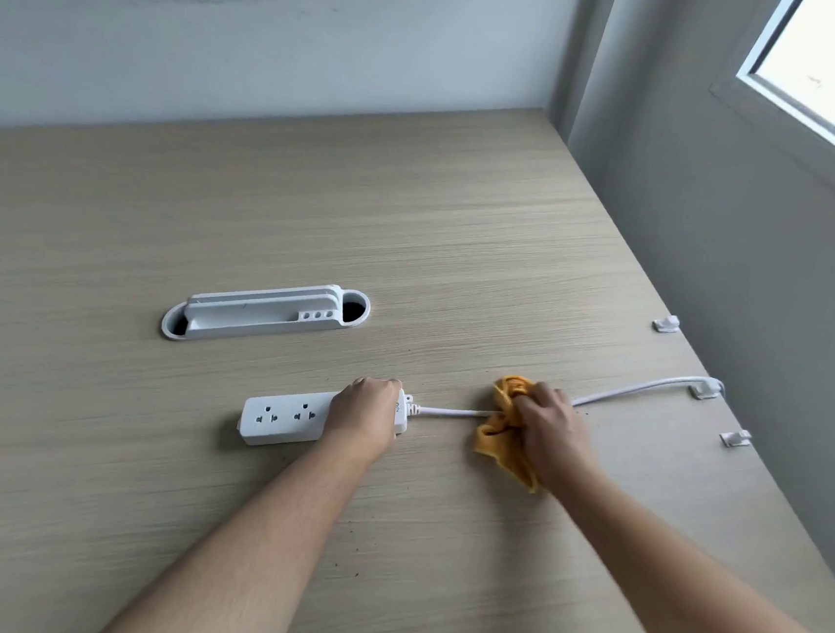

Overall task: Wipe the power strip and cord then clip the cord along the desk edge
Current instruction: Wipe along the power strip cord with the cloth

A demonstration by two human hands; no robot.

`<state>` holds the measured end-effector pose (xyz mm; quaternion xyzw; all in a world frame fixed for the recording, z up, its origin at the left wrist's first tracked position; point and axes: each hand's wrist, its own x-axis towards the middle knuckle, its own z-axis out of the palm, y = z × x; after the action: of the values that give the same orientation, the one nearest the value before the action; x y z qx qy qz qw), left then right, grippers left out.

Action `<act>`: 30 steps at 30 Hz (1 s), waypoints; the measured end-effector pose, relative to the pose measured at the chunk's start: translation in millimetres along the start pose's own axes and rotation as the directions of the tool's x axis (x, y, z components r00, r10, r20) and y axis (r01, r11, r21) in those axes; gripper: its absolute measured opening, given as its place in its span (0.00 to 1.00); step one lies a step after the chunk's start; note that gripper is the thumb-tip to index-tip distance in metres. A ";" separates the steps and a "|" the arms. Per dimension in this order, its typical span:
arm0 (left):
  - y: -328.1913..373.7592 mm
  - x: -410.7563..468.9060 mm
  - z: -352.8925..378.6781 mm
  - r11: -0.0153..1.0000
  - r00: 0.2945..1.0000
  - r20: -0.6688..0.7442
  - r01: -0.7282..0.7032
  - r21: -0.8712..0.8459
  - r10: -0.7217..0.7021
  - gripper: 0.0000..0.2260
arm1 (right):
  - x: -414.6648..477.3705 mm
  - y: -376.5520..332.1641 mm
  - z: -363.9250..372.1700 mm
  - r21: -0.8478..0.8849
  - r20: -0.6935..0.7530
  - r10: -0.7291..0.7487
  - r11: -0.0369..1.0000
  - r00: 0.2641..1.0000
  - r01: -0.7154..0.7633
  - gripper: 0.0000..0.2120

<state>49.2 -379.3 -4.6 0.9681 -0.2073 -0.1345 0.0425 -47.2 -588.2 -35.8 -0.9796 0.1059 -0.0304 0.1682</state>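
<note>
From the head camera I see my left hand pressed palm-down on the right end of the white plastic power strip, which lies near the middle of the pale wood-grain desk. My right hand is closed around a crumpled orange cloth wrapped over the white cord. The cord runs right to a white clip at the desk edge; my hands hide part of the strip and cord.

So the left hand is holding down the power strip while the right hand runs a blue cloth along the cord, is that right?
Not quite: the cloth is orange-yellow, not blue, as the head view shows. The rest stands: the left hand holds down the power strip while the right hand runs the cloth along the cord.
</note>
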 end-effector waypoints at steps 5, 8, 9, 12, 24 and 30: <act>8.8 0.2 -8.3 1.000 0.998 0.067 -0.019 0.025 0.018 0.16 | 1.7 39.4 -39.3 0.052 -0.047 0.056 0.997 0.997 -0.054 0.10; 28.4 4.8 -9.6 0.981 0.991 0.000 -0.134 0.137 0.135 0.26 | 5.7 76.4 -70.5 0.049 -0.104 0.149 0.988 0.983 -0.145 0.10; 39.9 6.7 -8.5 0.972 0.983 -0.019 -0.177 0.152 0.181 0.26 | 5.4 87.5 -77.0 0.010 -0.090 0.149 0.989 0.985 -0.149 0.10; 75.4 11.5 1.0 0.951 0.963 -0.045 -0.253 0.178 0.265 0.14 | 3.9 99.3 -80.6 -0.097 -0.046 0.100 0.990 0.994 -0.104 0.11; 90.1 31.6 21.4 0.987 0.988 -0.090 -0.131 -0.091 0.123 0.09 | 28.5 18.4 -14.7 -0.022 0.021 -0.035 0.999 0.999 0.036 0.07; 85.9 31.4 22.8 0.987 0.990 -0.092 -0.113 -0.115 0.102 0.08 | 24.8 31.2 -10.3 -0.016 0.030 -0.117 0.993 0.993 0.117 0.06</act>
<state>36.9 -471.0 -22.3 0.9561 -0.2488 -0.1025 0.1165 -30.1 -625.7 -36.0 -0.9859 0.0460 -0.0249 0.1592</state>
